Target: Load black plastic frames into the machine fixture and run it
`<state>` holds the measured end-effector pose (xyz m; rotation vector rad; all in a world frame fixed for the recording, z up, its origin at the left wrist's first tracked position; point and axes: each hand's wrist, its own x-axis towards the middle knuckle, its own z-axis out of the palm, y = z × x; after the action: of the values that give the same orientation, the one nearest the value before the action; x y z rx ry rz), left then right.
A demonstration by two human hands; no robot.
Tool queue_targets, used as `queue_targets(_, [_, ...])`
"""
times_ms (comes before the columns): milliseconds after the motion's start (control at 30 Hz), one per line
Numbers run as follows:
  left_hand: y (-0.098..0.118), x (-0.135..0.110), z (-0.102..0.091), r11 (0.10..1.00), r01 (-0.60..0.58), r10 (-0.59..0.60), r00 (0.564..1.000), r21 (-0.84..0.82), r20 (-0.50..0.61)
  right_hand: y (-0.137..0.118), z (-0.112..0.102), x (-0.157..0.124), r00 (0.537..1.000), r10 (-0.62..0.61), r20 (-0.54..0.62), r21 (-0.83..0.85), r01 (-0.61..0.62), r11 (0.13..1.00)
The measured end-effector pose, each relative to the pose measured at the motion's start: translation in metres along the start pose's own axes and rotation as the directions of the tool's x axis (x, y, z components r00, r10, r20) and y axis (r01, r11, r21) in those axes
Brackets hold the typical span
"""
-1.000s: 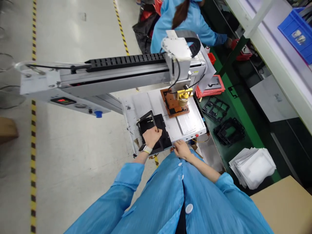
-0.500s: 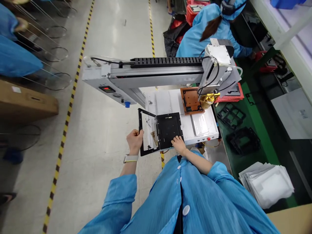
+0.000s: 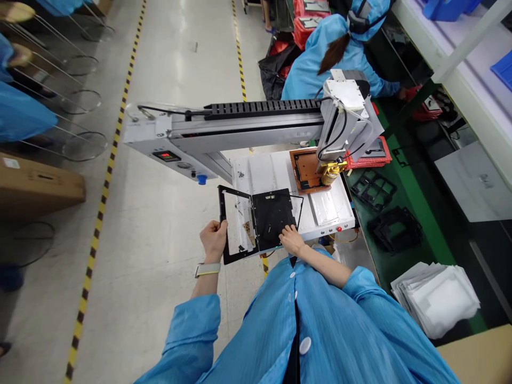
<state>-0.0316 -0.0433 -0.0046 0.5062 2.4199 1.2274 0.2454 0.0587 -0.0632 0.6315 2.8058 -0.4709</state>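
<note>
Head view. The left hand (image 3: pixel 214 240) holds the hinged frame (image 3: pixel 221 213) by its outer bar, fingers (image 3: pixel 222 228) clenched round it. A second ago this hand lay as a fist on top of the closed black fixture. Half a second ago the frame was already swung out to the left, and now it stands open a little further, past the edge of the white surface (image 3: pixel 332 205) and over the floor.

The right hand (image 3: pixel 292 240) has left the front lip of the machine and now lies on the near edge of the black plate (image 3: pixel 272 216). Its fingers are bent down onto the plate; whether they pinch anything cannot be told.

Reading: the fixture is open, its inside face is exposed, and it is steadied from both sides. The plate sits at the front left of the surface, touching the frame along the hinge line.

The yellow dispensing head (image 3: pixel 330 169) hangs over the orange fixture (image 3: pixel 306 170), as before. The gantry beam (image 3: pixel 240 125) is unchanged.

A co-worker in a blue smock (image 3: pixel 320 58) bends over the green bench beyond. Loose black frames (image 3: pixel 374 186) lie to the right, well apart from both hands.
</note>
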Motion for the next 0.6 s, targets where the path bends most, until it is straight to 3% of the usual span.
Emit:
queue_targets(100, [0.002, -0.002, 0.002, 1.000, -0.007, 0.007, 1.000, -0.016, 0.004, -0.002, -0.023, -0.013, 1.000, 0.001, -0.025, 0.024, -0.001, 1.000])
queue_targets(200, [0.003, -0.004, 0.003, 0.999, -0.030, 0.030, 1.000, -0.027, 0.004, -0.009, -0.056, -0.041, 0.984, -0.030, -0.176, 0.056, 0.040, 0.998])
queue_targets(400, [0.003, -0.004, 0.009, 0.999, 0.026, -0.027, 0.999, 0.027, 0.044, -0.043, -0.130, -0.112, 0.865, -0.199, -0.461, 0.036, 0.242, 0.970])
queue_targets(600, [0.012, -0.008, 0.014, 0.998, 0.013, -0.017, 0.998, 0.065, 0.067, -0.063, -0.167, -0.152, 0.797, -0.244, -0.553, -0.033, 0.272, 0.962])
